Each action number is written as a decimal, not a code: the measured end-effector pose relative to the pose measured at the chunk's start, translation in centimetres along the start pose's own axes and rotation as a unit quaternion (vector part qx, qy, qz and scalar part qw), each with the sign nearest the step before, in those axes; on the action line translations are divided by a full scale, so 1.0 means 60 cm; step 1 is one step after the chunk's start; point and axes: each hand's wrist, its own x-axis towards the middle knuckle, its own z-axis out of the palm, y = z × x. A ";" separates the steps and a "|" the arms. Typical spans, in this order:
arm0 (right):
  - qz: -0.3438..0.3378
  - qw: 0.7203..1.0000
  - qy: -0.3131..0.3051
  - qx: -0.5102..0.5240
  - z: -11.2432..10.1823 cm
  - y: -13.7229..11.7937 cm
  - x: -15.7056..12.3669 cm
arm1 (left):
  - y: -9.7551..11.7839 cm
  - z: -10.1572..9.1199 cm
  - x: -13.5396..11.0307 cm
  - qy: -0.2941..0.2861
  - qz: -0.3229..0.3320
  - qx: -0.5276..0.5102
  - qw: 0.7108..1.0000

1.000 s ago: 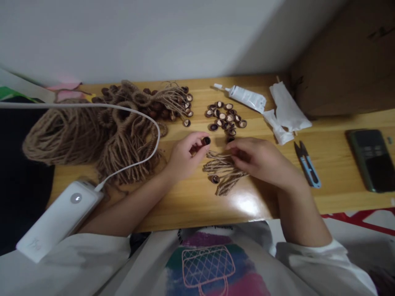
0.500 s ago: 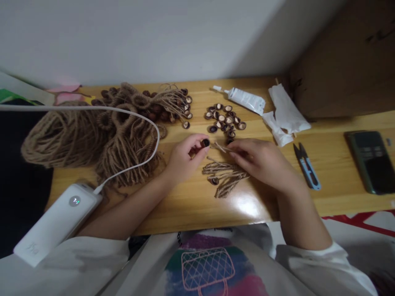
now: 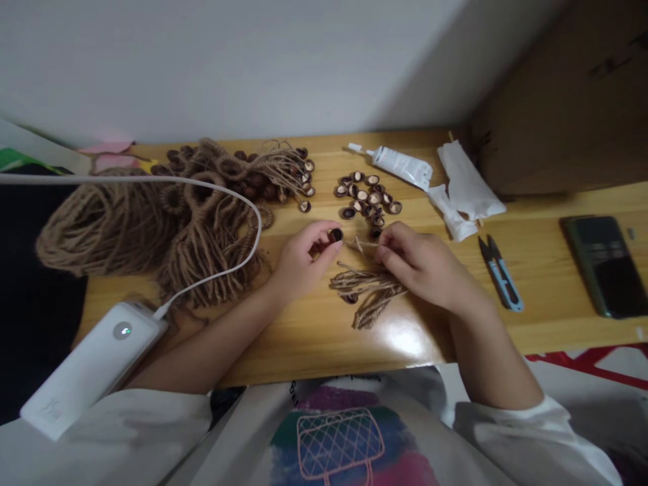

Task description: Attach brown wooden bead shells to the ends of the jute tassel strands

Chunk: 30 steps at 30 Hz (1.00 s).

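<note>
Between thumb and fingertips, my left hand (image 3: 310,255) holds a dark brown nutshell half (image 3: 335,235), its hollow facing up toward me. My right hand (image 3: 422,264) pinches a short piece of twine (image 3: 363,244), its frayed knot-like end pointing at the shell with a small gap between. Below the right fingers lies a loose bundle of cut twine (image 3: 372,287), with another shell half (image 3: 350,298) partly under it. Just beyond the hands, several nutshell halves (image 3: 373,198) lie in a cluster, pale and dark insides showing.
At left sit a big twine ball (image 3: 101,226) and tasselled twine (image 3: 202,270). A white cable (image 3: 257,229) runs over them to a power bank (image 3: 94,371). Toward the right are a glue tube (image 3: 402,167), white tissue (image 3: 468,182), thread snips (image 3: 501,277), a phone (image 3: 605,263) and a cardboard box (image 3: 567,108).
The fingers of my right hand have lifted and bent a little, and the twine end has turned slightly beside the shell. My left hand keeps its grip almost in place.
</note>
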 end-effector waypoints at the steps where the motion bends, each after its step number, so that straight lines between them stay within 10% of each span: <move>1: -0.001 1.000 0.002 0.005 -0.001 0.000 0.000 | 0.000 0.000 0.000 0.001 -0.002 0.001 1.000; 30: 0.004 0.993 0.048 0.106 0.033 0.001 0.013 | -0.003 0.001 0.000 -0.001 0.003 -0.003 1.000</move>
